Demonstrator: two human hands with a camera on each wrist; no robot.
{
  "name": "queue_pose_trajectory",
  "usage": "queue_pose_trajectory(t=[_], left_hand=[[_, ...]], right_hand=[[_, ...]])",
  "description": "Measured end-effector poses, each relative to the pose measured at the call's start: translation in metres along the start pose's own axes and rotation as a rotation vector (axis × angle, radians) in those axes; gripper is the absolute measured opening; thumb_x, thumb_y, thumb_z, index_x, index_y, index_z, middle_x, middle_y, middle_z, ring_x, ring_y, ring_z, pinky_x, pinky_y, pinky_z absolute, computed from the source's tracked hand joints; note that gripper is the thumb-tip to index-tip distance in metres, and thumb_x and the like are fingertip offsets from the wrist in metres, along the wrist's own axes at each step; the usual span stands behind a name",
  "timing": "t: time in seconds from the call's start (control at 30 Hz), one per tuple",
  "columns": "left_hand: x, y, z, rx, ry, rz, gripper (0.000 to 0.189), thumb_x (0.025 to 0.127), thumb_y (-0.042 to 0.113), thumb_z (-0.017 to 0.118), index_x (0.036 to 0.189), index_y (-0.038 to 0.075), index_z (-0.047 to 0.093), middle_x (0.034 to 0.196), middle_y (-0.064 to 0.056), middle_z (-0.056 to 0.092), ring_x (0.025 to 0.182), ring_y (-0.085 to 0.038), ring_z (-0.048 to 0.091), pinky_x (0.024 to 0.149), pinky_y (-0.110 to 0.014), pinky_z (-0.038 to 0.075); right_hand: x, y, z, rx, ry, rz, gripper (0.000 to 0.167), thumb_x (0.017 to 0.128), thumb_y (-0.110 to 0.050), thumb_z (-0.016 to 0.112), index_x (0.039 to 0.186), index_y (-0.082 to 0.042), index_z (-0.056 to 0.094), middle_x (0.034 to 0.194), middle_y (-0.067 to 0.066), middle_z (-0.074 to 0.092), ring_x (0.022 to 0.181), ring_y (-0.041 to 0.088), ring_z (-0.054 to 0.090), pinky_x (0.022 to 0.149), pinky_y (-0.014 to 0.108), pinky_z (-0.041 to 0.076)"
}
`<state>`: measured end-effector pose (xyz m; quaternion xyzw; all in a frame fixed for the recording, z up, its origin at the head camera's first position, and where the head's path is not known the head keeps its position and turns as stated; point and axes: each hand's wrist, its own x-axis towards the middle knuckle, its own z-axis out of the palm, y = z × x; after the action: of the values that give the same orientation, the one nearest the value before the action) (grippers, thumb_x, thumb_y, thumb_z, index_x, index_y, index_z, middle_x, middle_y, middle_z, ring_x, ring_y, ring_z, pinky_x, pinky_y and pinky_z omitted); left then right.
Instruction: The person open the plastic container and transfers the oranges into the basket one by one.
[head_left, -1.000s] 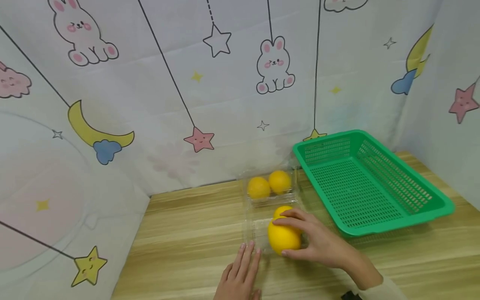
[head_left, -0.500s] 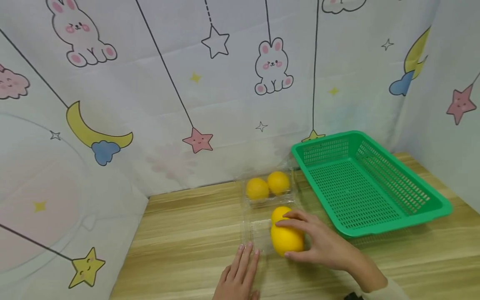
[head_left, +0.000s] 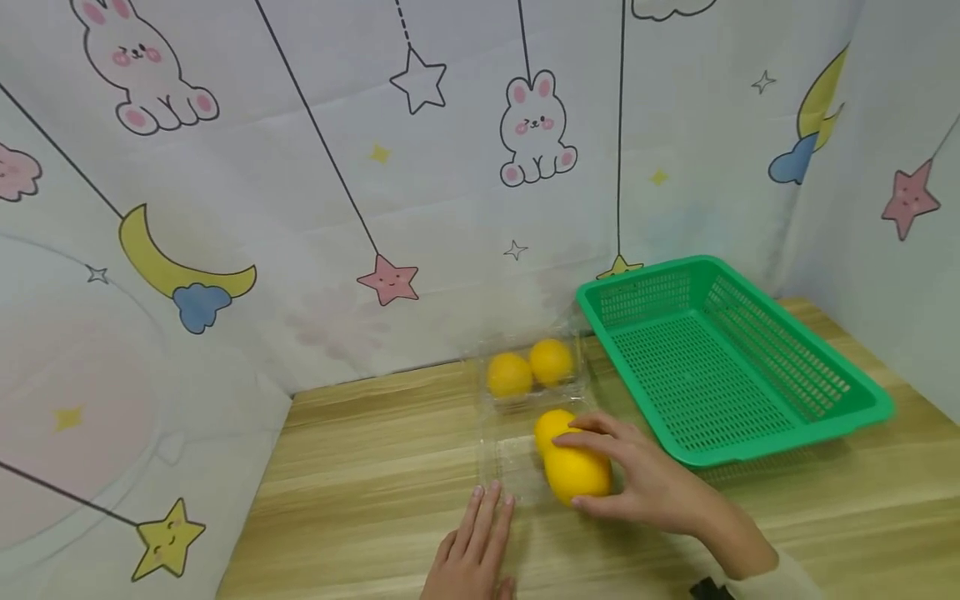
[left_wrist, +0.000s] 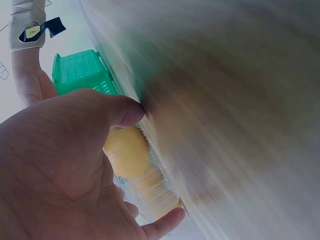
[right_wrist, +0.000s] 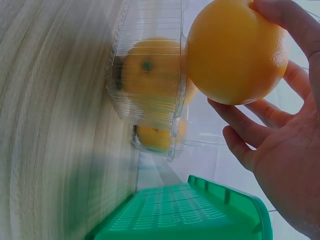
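In the head view my right hand (head_left: 637, 479) grips an orange (head_left: 577, 477) between thumb and fingers. The right wrist view shows that held orange (right_wrist: 237, 52) at the rim of a clear plastic clamshell box (right_wrist: 150, 85). A second orange (head_left: 553, 427) lies in the box behind it, partly covered by the held one. Two more, a left orange (head_left: 510, 376) and a right orange (head_left: 551, 361), sit in the box's far part. My left hand (head_left: 468, 550) rests with straight fingers at the box's near left corner, its thumb (left_wrist: 127, 111) by the tabletop in the left wrist view.
A green slotted plastic basket (head_left: 731, 375) stands to the right of the box, with no fruit in it. The wooden table (head_left: 360, 467) meets a white cloth backdrop (head_left: 450, 200) printed with rabbits, stars and moons at the back and sides.
My right hand has shifted slightly right with the orange, so more of the orange behind it shows. The left hand stays by the box. The head view has drifted a little.
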<state>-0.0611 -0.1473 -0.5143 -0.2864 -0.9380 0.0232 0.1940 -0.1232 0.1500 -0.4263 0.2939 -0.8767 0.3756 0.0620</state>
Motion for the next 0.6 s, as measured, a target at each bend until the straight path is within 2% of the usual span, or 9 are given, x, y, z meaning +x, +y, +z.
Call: queue_pose_trajectory(t=[0.37, 0.6], left_hand=[[-0.0002, -0.0005, -0.0015, 0.008, 0.016, 0.003, 0.105, 0.081, 0.049, 0.079, 0.166, 0.012, 0.03, 0.172, -0.01, 0.033, 0.152, -0.025, 0.039, 0.086, -0.035, 0.056], [-0.0011, -0.0015, 0.0019, 0.02, 0.056, 0.011, 0.11, 0.078, 0.05, 0.08, 0.167, 0.012, 0.029, 0.172, -0.01, 0.034, 0.153, -0.023, 0.03, 0.086, -0.034, 0.056]], right_hand=[[-0.0006, -0.0014, -0.0039, -0.012, -0.014, 0.012, 0.057, 0.089, -0.045, 0.084, 0.142, -0.032, 0.067, 0.145, 0.003, 0.059, 0.129, 0.034, 0.054, 0.098, 0.065, 0.048], [-0.0022, 0.0002, -0.0043, -0.035, 0.013, -0.009, 0.057, 0.088, -0.042, 0.086, 0.141, -0.033, 0.067, 0.143, 0.001, 0.06, 0.126, 0.031, 0.056, 0.097, 0.061, 0.05]])
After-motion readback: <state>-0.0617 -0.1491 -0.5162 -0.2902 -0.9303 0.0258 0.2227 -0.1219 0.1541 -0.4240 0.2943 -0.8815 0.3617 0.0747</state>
